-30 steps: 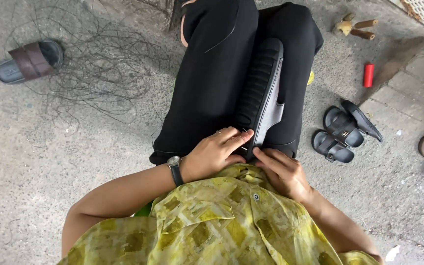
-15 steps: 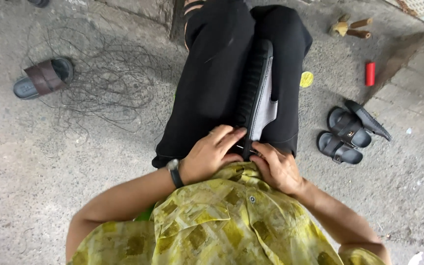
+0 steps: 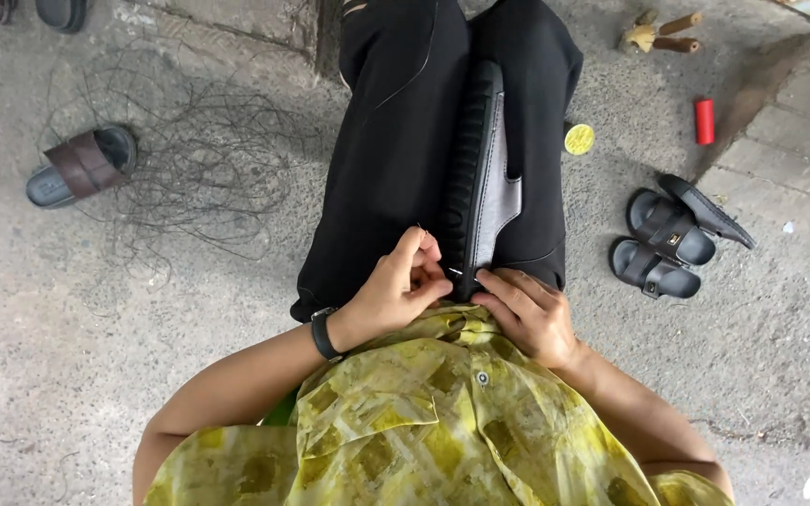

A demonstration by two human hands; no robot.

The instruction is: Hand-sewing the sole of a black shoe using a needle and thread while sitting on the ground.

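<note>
Yellow-green patterned cloth of the person's shirt [image 3: 424,422] fills the near edge, with both forearms reaching out from it. Just beyond the shirt, a black sandal [image 3: 482,178] lies lengthwise along the lap, on the black trousers [image 3: 396,159], its ribbed sole turned to the left and its grey strap to the right. At the near end of the sandal, the left hand [image 3: 396,290], with a black wristband [image 3: 323,334] on its wrist, has its fingertips pinched together on a thin needle [image 3: 455,273] that touches the sandal's edge. The right hand [image 3: 529,314] rests on that same near end from the other side, fingers curled loosely against it, pressing rather than pinching.

Right of the sandal, on the concrete, lies a pair of black sandals [image 3: 672,239], well apart from the lap. Left of the sandal, a brown slipper [image 3: 82,167] sits beside a tangle of dark thread [image 3: 189,169]. Farther right, near the sandal's far end, a yellow round disc [image 3: 579,139] lies just beside the trouser leg, with a red spool [image 3: 704,121] beyond it.
</note>
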